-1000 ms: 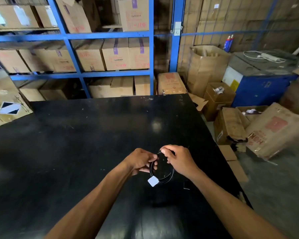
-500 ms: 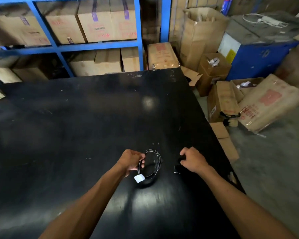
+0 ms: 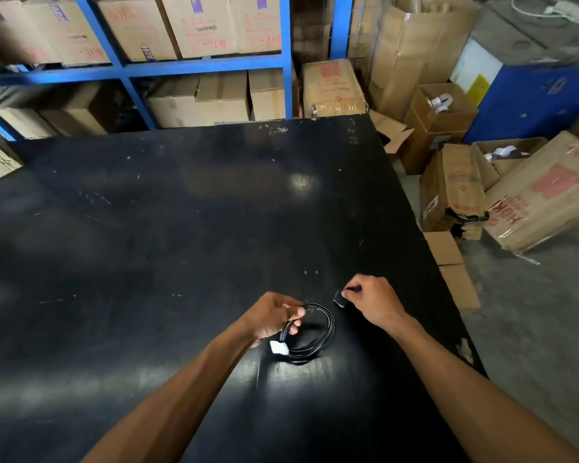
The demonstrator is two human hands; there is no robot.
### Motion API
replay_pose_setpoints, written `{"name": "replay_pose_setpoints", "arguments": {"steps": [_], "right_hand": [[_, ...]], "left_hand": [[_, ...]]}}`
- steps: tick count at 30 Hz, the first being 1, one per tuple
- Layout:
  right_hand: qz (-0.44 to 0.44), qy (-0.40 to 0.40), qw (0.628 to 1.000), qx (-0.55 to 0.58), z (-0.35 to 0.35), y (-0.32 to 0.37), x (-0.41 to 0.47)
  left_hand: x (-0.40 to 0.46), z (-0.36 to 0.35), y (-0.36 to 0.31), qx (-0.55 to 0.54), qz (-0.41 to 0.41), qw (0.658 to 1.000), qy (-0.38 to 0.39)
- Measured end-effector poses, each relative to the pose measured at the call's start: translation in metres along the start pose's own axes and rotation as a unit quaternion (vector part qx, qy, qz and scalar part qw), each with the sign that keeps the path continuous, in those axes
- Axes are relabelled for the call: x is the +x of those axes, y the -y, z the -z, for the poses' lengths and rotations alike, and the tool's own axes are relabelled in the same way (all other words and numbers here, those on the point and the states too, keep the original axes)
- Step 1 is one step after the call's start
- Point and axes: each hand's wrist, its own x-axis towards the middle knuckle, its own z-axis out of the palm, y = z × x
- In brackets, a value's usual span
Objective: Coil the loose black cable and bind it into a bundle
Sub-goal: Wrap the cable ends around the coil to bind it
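The black cable is wound into a small round coil just above the black table. My left hand grips the coil's left side, fingers closed around the strands. A white tag hangs at the coil's lower left. To the right of the coil, my right hand pinches a small black strap lifted off the tabletop. The strap and the coil are apart. The cable's ends are hard to make out against the dark surface.
The table's right edge runs close to my right hand, with cardboard boxes on the floor beyond it. Blue shelving with cartons stands behind the table's far edge. A blue cabinet is at the far right.
My right hand let go of the coil, moved right to the tabletop and picked up the small black strap. My left hand kept hold of the coil. The view tilted downward.
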Motion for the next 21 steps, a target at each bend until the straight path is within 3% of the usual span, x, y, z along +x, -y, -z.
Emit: {"name": "replay_pose_setpoints", "arguments": {"steps": [2, 5, 8, 11, 18, 21], "right_hand": [[0.033, 0.000, 0.999, 0.036, 0.007, 0.013, 0.000], [0.121, 0.073, 0.987, 0.074, 0.014, 0.031, -0.005], [0.179, 0.135, 0.973, 0.064, 0.018, 0.044, -0.014], [0.204, 0.148, 0.966, 0.052, 0.020, 0.055, -0.021], [0.308, 0.069, 0.949, -0.001, 0.017, 0.080, -0.047], [0.390, 0.024, 0.917, -0.079, 0.016, 0.084, -0.059]], "left_hand": [[-0.001, 0.000, 0.000, -0.015, -0.015, 0.999, 0.031], [-0.004, 0.000, -0.003, -0.033, -0.032, 0.997, 0.068], [-0.008, 0.005, -0.006, -0.012, -0.028, 0.997, 0.067], [-0.017, 0.010, -0.005, 0.008, -0.027, 0.998, 0.060], [-0.030, 0.013, -0.008, 0.004, -0.016, 1.000, 0.015], [-0.033, 0.012, -0.009, 0.006, -0.012, 1.000, 0.020]]}}
